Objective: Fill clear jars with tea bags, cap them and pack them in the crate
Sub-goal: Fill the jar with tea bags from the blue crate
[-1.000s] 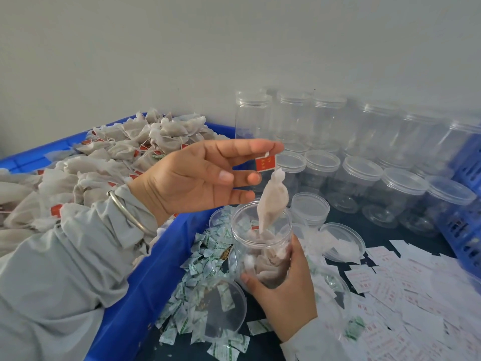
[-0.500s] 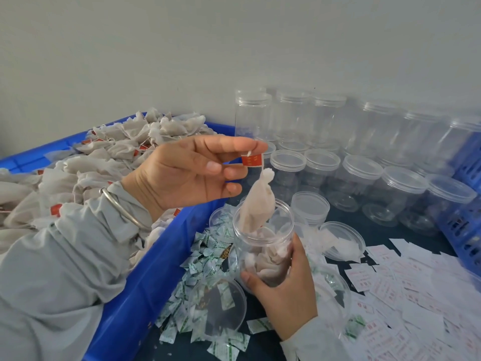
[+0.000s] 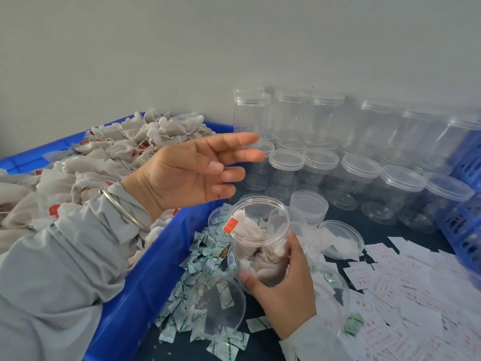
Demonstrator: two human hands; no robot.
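Observation:
My right hand (image 3: 283, 290) grips an uncapped clear jar (image 3: 260, 230), tilted a little to the left and partly filled with white tea bags. The topmost tea bag (image 3: 247, 227) lies at the jar's mouth, its red tag (image 3: 230, 225) hanging over the rim. My left hand (image 3: 192, 173) hovers above and left of the jar with straight, spread fingers, holding nothing. A heap of tea bags (image 3: 104, 162) fills the blue bin (image 3: 156, 269) on the left.
Rows of capped empty clear jars (image 3: 359, 162) stand along the wall. Loose lids (image 3: 218, 306) and small green-printed sachets (image 3: 203, 256) lie in front. White paper slips (image 3: 406, 303) cover the right side. A blue crate (image 3: 466, 212) stands at the right edge.
My left hand let go of the tea bag's red tag and opened. The bag dropped into the jar, its tag now over the rim.

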